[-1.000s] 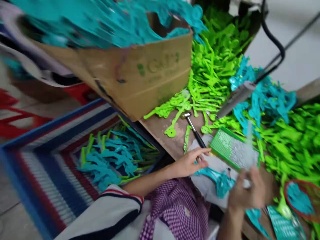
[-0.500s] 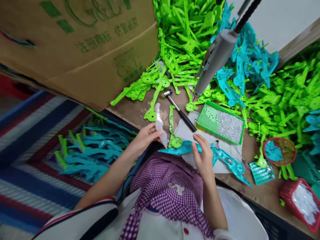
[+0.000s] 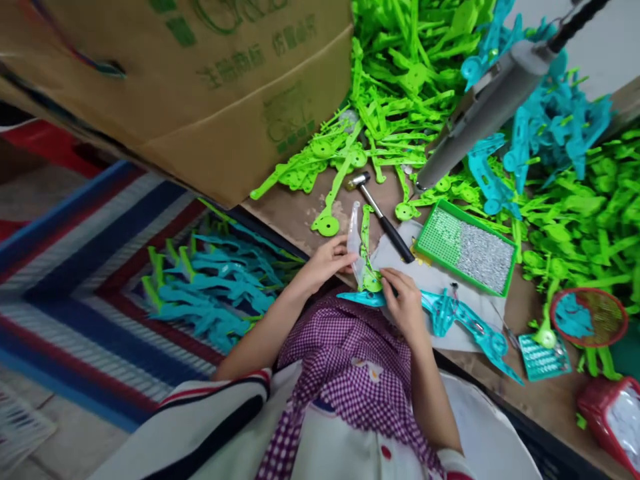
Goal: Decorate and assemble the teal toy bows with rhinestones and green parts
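Observation:
My left hand (image 3: 327,261) is closed on a small clear plastic bag (image 3: 354,241) at the near edge of the wooden table (image 3: 295,213). My right hand (image 3: 404,303) is closed in a pinch on a bright green plastic piece (image 3: 369,270) that stands up beside the bag. Under my right hand lies a teal plastic piece (image 3: 453,319) on a white sheet (image 3: 440,283). A small hammer (image 3: 380,215) rests just beyond my hands. A green tray (image 3: 467,247) of tiny silver beads sits to the right of the hammer.
Heaps of green pieces (image 3: 415,73) and teal pieces (image 3: 555,127) cover the table's far side. A cardboard box (image 3: 210,87) stands at upper left. A grey tool (image 3: 485,110) hangs overhead. Teal pieces (image 3: 215,293) lie in a striped bag (image 3: 90,267) on the floor. Red baskets (image 3: 590,317) sit at right.
The view swung from the left onto the table. My left hand picked up the clear bag. My right hand left the teal piece and pinched the green piece by the bag.

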`<state>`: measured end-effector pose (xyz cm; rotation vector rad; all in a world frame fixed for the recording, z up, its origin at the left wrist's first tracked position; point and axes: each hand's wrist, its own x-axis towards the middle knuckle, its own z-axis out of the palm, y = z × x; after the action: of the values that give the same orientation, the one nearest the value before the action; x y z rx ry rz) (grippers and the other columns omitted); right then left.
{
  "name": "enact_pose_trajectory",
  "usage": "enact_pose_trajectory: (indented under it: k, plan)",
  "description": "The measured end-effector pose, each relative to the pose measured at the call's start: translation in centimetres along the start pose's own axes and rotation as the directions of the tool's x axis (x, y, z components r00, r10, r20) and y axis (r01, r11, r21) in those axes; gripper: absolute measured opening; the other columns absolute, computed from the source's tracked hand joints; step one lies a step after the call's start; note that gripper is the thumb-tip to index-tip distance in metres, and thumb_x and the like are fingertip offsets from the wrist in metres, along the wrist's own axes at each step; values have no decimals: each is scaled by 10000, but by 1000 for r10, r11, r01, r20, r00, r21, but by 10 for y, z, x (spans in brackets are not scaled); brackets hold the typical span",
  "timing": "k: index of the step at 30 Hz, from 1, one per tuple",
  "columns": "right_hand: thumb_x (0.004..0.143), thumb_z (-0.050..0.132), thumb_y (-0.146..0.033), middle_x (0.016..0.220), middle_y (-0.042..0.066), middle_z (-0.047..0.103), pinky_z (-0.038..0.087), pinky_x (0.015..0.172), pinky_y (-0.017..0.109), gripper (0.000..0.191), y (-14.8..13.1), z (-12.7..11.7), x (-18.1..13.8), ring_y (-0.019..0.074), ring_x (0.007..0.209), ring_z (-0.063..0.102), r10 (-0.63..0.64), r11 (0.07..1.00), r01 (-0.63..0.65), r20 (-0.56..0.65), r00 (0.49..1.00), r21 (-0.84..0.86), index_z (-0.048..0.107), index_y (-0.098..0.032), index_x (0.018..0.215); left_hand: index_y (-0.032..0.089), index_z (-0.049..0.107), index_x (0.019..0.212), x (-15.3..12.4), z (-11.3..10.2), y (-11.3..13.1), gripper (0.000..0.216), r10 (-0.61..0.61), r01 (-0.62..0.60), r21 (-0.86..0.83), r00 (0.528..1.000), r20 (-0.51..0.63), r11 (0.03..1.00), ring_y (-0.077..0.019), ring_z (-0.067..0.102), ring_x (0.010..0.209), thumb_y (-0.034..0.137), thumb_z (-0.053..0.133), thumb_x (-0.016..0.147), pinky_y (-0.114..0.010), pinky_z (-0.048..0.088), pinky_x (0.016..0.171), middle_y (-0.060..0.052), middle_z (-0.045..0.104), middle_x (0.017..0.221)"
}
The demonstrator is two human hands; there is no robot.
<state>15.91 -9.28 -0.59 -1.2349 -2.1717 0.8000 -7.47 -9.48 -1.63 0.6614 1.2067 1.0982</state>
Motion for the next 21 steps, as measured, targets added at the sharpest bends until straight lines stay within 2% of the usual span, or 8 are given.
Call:
enact_pose_trajectory:
  k: [4, 11, 16, 21]
  plan:
    - [1030, 490, -279, 1246, 96, 730, 514, 1025, 403, 318, 1, 2, -1, 213, 1150, 664, -10, 999, 10, -6, 1000, -31, 696, -201, 1259, 183, 573, 1358, 4, 0, -1, 687, -37, 33, 57, 997, 66, 998, -139, 674, 747, 423, 828, 767, -264, 591, 677, -56, 708, 990]
    - [1031, 484, -279, 1257, 89, 724, 503, 1028, 399, 330, 1, 2, -1, 223, 1145, 656, -19, 998, 19, 1, 1000, -58, 690, -207, 1279, 170, 610, 1310, 2, 0, -1, 677, -67, 67, 44, 998, -3, 997, -128, 679, 706, 406, 861, 727, -256, 601, 665, -46, 713, 962]
    - [1029, 489, -271, 1252, 86, 728, 509, 1009, 397, 327, 2, 2, -1, 224, 1127, 664, -41, 996, 41, -2, 999, -74, 691, -205, 1278, 185, 614, 1325, 4, -1, 5, 679, -75, 75, 89, 997, 2, 993, -145, 692, 743, 418, 851, 733, -277, 613, 689, -52, 722, 976]
    - [1031, 488, -274, 1256, 82, 726, 510, 1001, 396, 328, 3, 2, -1, 221, 1123, 666, -44, 995, 44, 4, 999, -87, 686, -218, 1285, 161, 570, 1381, 11, 1, 13, 732, -39, 31, 191, 998, 42, 981, -155, 683, 752, 403, 836, 744, -303, 620, 699, -44, 699, 935]
